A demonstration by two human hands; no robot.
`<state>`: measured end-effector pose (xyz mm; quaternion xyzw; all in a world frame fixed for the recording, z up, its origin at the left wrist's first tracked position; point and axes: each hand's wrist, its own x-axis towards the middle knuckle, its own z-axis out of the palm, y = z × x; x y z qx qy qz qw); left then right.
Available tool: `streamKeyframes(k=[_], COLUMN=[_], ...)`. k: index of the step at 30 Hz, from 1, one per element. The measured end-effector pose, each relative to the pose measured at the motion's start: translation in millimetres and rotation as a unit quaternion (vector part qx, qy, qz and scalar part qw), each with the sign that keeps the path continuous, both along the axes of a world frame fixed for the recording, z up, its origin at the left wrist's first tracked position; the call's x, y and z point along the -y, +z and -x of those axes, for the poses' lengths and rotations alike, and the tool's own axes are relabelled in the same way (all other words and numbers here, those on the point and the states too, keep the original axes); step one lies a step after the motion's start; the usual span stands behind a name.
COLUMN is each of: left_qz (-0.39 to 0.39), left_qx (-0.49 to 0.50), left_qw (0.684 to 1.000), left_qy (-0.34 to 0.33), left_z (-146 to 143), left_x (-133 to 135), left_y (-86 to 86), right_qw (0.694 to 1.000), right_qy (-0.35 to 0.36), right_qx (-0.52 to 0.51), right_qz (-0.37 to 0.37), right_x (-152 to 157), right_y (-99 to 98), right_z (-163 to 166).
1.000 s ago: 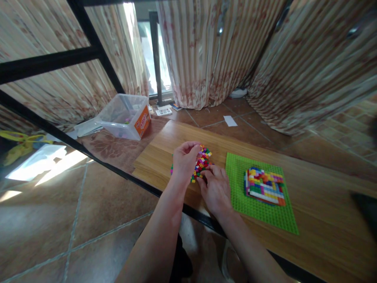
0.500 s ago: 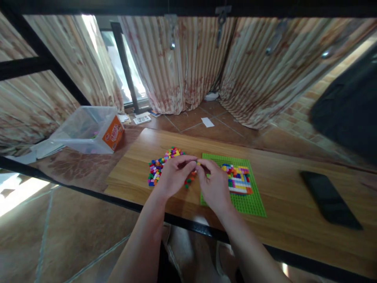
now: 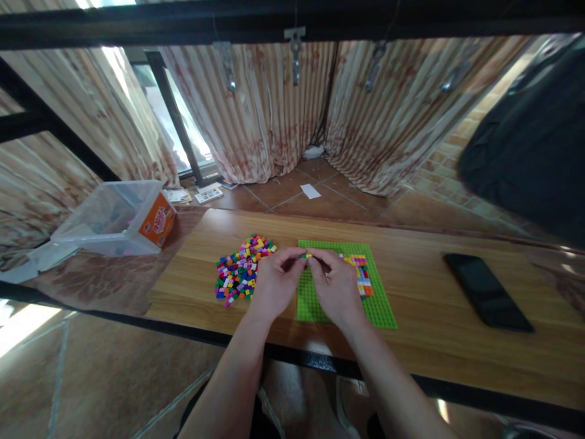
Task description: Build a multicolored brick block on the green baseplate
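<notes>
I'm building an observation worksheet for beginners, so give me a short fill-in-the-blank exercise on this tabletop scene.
1. The baseplate is ____ in colour.
2. The hand nearer the loose bricks is the person's ____ one.
3. The black phone lies to the ____ of the baseplate.
4. The label on the clear bin is mostly ____.

Missing words: green; left; right; orange.

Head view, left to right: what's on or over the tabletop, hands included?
Loose toy-brick pile, left hand, pinched green-and-yellow bricks, right hand, black smartphone. Left out: green baseplate and brick build, overlapped by the right hand.
</notes>
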<state>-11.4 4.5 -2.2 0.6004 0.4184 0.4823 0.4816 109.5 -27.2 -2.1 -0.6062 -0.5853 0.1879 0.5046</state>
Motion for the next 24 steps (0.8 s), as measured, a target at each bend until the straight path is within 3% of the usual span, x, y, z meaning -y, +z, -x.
streamKeyframes(k=[10,15,18,24], left_qz=[-0.044,-0.024,-0.016,0.0], left_qx=[-0.047,-0.056,-0.057,-0.073], left_qw=[0.996,0.996,0.996,0.996], left_qy=[0.056,0.066,0.066,0.06], left_z=[-20,-21,-18,-18], left_x=[7,4,1,0], left_y=[-9.9,-15.0,-15.9,-14.1], right_qw=[0.999,0.995,0.993,0.995], right_qy=[-0.038,-0.088,-0.116,-0.083], right_qx=[0.008,-0.05,-0.033,0.023], right_qz=[-0.007,-0.013,-0.012,0.053], right_x=[3,3,7,16], right_y=[7.9,16.6,14.7,4.7], right_z=[-17,-62,-93,-119])
